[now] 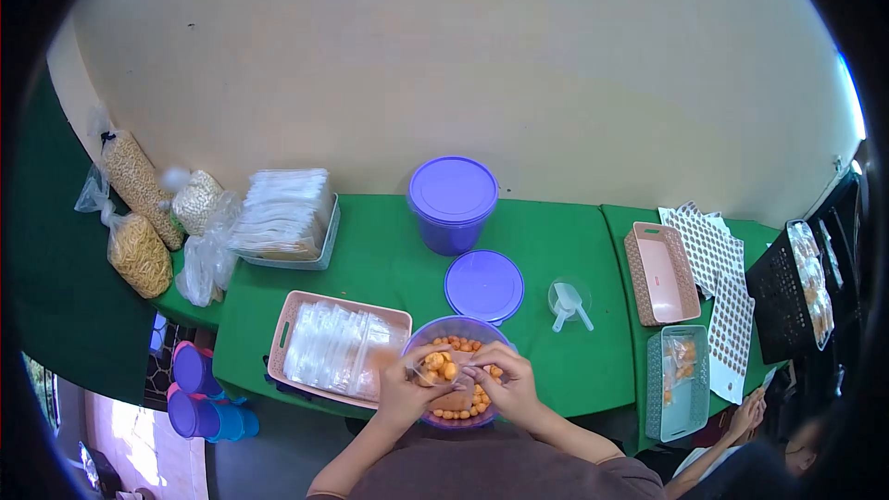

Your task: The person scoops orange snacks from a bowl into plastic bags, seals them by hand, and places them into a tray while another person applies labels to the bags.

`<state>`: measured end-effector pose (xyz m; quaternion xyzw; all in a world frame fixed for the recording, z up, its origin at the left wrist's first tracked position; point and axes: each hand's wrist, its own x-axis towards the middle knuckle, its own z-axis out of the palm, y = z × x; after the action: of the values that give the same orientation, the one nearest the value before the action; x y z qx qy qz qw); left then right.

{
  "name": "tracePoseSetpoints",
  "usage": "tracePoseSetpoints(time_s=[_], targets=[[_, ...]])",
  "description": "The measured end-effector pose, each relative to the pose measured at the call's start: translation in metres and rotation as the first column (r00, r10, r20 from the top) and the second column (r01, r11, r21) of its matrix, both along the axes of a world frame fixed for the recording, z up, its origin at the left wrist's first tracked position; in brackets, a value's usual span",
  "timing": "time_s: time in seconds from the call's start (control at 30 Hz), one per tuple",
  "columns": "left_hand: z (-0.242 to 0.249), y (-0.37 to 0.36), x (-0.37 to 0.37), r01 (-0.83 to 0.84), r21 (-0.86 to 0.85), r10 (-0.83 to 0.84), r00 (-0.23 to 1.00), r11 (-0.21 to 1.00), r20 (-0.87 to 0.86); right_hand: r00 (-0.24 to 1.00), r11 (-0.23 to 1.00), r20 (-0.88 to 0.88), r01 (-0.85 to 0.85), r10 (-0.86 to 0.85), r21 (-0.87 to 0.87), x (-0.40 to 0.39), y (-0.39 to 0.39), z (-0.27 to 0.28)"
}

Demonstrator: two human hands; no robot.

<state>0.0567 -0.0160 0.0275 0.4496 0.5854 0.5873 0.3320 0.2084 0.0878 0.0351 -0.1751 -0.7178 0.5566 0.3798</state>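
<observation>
Above an open purple tub (pixel 413 340) of round orange snacks (pixel 481 400), my left hand (pixel 404 391) is closed around a small clear bag of snacks (pixel 439 367). My right hand (pixel 506 380) pinches the bag's edge at its right side. Inside the tub, a brownish patch shows among the snacks below my hands. To the left of the tub is a pink basket (pixel 394 317) with clear plastic bags (pixel 335 345). A round purple lid (pixel 484 286) lies just behind the tub.
A closed purple tub (pixel 453 204) stands at the back. White scoops (pixel 569 304) lie right of the lid. A basket of packets (pixel 284 213) and snack sacks (pixel 139 255) are left; pink (pixel 663 274) and teal baskets (pixel 685 412), a black crate (pixel 776 289) and another person's hand (pixel 746 415) are right.
</observation>
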Motion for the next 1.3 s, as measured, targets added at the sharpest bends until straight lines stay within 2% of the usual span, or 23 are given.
tracePoseSetpoints(time_s=[0.07,0.2,0.27,0.3,0.33,0.37,0.4,0.5,0.57,0.6,0.7,0.77,0.83,0.9,0.93,0.97,1.03,1.1,1.13,1.17,1.2,1.23,1.3], targets=[[-0.002,0.004,0.001,0.031,0.001,-0.031,0.999,1.0,-0.013,0.997,0.973,0.065,0.012,-0.028,0.232,-0.003,0.001,0.003],[0.003,0.008,0.008,0.032,0.059,-0.033,0.999,0.998,0.016,0.997,0.969,0.062,0.026,-0.043,0.247,-0.003,0.003,-0.003],[-0.001,0.004,0.002,0.094,0.039,-0.094,0.995,0.995,-0.017,0.962,0.964,-0.093,0.249,-0.258,-0.096,-0.002,0.006,-0.006],[-0.003,0.004,0.002,0.093,0.038,-0.093,0.996,0.995,-0.014,0.97,0.972,-0.071,0.227,-0.231,-0.062,0.0,0.01,-0.007],[-0.006,0.003,0.003,0.058,-0.005,-0.058,0.996,0.998,0.075,0.971,0.972,-0.068,0.226,-0.23,-0.063,0.001,0.008,-0.007],[-0.008,0.002,0.003,0.027,-0.051,-0.019,0.987,0.998,0.161,0.981,0.976,-0.094,0.154,-0.17,-0.156,0.0,0.006,-0.008],[-0.008,0.001,0.004,0.027,-0.05,-0.019,0.987,0.998,0.161,0.986,0.967,-0.126,0.078,-0.112,-0.244,0.0,0.004,-0.009],[0.0,0.0,0.007,0.011,0.019,-0.013,0.993,1.0,0.117,0.978,0.933,-0.177,0.037,-0.106,-0.358,-0.001,0.001,-0.01],[0.015,0.004,0.013,-0.03,0.134,0.02,0.997,0.991,0.077,0.981,0.948,-0.17,0.038,-0.096,-0.315,-0.001,0.002,-0.009],[0.009,0.004,0.012,-0.032,0.133,0.022,0.997,0.991,0.078,0.983,0.962,-0.162,0.039,-0.085,-0.27,-0.002,0.003,-0.009],[-0.01,0.001,0.006,-0.041,0.152,0.012,0.982,0.988,0.19,0.988,0.973,-0.141,0.036,-0.069,-0.23,-0.003,-0.001,-0.014],[-0.01,-0.003,0.002,-0.031,-0.026,0.037,0.964,0.999,0.262,0.991,0.974,-0.12,0.034,-0.062,-0.223,-0.003,0.0,-0.017],[-0.007,-0.001,0.005,-0.074,-0.024,0.077,0.961,0.997,0.266,0.994,0.974,-0.095,0.029,-0.052,-0.224,-0.002,0.001,-0.022],[-0.006,0.002,0.003,-0.118,-0.022,0.12,0.956,0.993,0.269,0.999,0.992,-0.047,0.017,-0.023,-0.122,0.001,0.006,-0.024],[-0.008,0.004,0.0,-0.129,0.071,0.124,0.989,0.989,0.075,0.999,0.992,-0.047,0.016,-0.022,-0.124,0.001,0.005,-0.024],[-0.01,0.005,-0.002,-0.119,0.165,0.14,0.983,0.979,-0.121,0.996,0.99,-0.066,0.042,-0.051,-0.135,0.0,0.004,-0.023],[-0.017,0.003,-0.002,-0.103,0.116,0.109,0.993,0.988,-0.047,0.993,0.987,-0.084,0.069,-0.082,-0.145,-0.004,-0.002,-0.012],[-0.019,0.001,0.0,-0.086,0.067,0.084,0.996,0.994,0.027,0.978,0.897,-0.142,0.074,-0.15,-0.437,-0.014,-0.013,0.009],[-0.019,0.0,0.001,-0.073,-0.015,0.073,0.997,0.997,0.037,0.978,0.896,-0.142,0.075,-0.151,-0.438,-0.013,-0.01,0.006],[-0.018,-0.001,0.002,-0.057,-0.096,0.062,0.997,0.994,0.048,0.991,0.932,-0.122,0.006,-0.053,-0.362,-0.01,-0.004,0.0],[-0.012,0.0,0.004,-0.055,-0.098,0.06,0.997,0.994,0.048,0.995,0.956,-0.094,-0.069,0.044,-0.285,-0.007,0.0,-0.004],[-0.001,0.001,0.008,-0.063,-0.063,0.067,0.995,0.996,0.067,0.995,0.955,-0.093,-0.069,0.043,-0.288,-0.005,0.002,-0.005],[0.004,0.0,0.009,-0.075,-0.03,0.077,0.993,0.997,0.087,0.999,0.984,-0.015,-0.038,0.036,-0.173,-0.003,0.006,-0.006]])
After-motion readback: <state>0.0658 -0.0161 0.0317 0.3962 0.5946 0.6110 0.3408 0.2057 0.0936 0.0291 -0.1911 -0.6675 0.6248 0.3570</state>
